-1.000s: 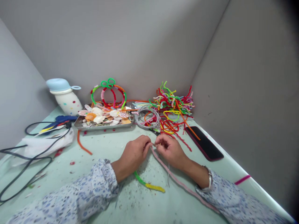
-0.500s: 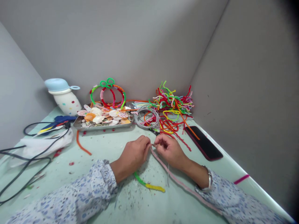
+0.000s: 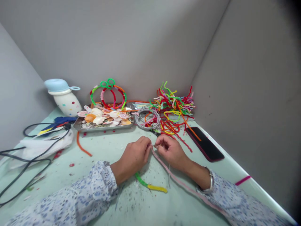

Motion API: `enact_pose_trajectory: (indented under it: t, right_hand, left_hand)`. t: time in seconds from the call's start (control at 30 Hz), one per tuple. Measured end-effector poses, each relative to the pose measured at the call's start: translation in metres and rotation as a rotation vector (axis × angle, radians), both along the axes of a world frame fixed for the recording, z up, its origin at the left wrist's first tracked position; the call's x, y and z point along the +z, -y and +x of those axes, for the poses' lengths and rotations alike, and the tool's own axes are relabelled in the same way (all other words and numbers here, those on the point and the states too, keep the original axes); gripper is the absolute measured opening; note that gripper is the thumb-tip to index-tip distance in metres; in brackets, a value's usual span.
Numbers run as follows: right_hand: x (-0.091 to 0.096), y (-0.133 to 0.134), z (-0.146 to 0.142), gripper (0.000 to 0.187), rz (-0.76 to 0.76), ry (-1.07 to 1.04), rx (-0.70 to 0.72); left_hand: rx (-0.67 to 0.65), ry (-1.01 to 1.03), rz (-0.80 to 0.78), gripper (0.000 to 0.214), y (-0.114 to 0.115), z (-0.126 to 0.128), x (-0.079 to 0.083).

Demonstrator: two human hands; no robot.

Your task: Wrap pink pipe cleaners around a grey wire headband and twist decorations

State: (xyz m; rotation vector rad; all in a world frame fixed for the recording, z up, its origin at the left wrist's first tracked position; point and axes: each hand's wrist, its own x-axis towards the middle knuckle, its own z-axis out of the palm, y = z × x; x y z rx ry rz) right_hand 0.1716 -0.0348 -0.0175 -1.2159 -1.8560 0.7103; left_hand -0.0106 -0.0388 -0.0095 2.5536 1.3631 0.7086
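My left hand [image 3: 135, 154] is closed in a pinch at the end of a long pink pipe cleaner [image 3: 175, 178]. That pipe cleaner runs down to the right, past my right forearm. Close beside it, my right hand [image 3: 172, 152] pinches a thin grey wire [image 3: 169, 177], whose tail hangs below the palm. A short bit of wire shows between the two sets of fingertips. From under my left hand comes a green and yellow fuzzy strip [image 3: 150, 186], curving to the right; its other end is hidden. The exact join at the fingertips is too small to make out.
Behind my hands stand a metal tray [image 3: 105, 128] of shells, fuzzy rings [image 3: 119, 91], a wire coil [image 3: 148, 127] and a pipe cleaner heap [image 3: 172, 102]. A phone [image 3: 207, 146] lies right; a bottle [image 3: 67, 102], plastic bag [image 3: 47, 147] and black cable [image 3: 30, 161] lie left.
The green and yellow strip has shifted slightly to the right. Both hands keep almost the same place, fingertips still together at the wire.
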Motion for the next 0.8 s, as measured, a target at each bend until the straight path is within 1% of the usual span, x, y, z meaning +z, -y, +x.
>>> enact_pose_trajectory:
  t: [0.27, 0.37, 0.53, 0.8]
  right_hand:
    - [-0.0008, 0.0029, -0.0014, 0.015, 0.004, -0.025, 0.013]
    - [0.0002, 0.0024, -0.0012, 0.014, 0.008, -0.023, 0.002]
    - [0.0025, 0.0018, -0.0017, 0.014, 0.019, -0.024, -0.005]
    - [0.0007, 0.0046, -0.003, 0.015, 0.012, -0.02, -0.009]
  left_hand:
    - [0.003, -0.171, 0.063, 0.018, 0.0009, 0.0005, 0.0038]
    - [0.01, -0.163, 0.064, 0.018, 0.0008, 0.0005, 0.0038]
    - [0.022, -0.085, 0.051, 0.016, 0.0006, 0.0, 0.0023]
    - [0.012, -0.179, 0.093, 0.018, 0.0008, 0.0003, 0.0033]
